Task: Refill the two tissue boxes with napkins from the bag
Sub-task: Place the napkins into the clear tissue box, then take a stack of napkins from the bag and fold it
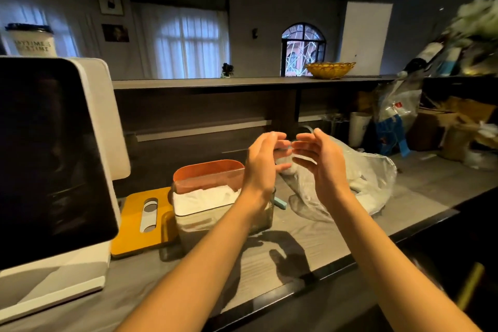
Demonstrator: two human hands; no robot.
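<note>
tissue box sits on the bench, lid up, white napkins filling it to the rim. yellow lid with a slot lies flat just left of the box. clear plastic bag lies crumpled right of the box. both hands raised above the box and bag, palms facing, apart. left hand grip loose, fingers relaxed, holding nothing. right hand the same. white screen stands far left of the box.
</note>
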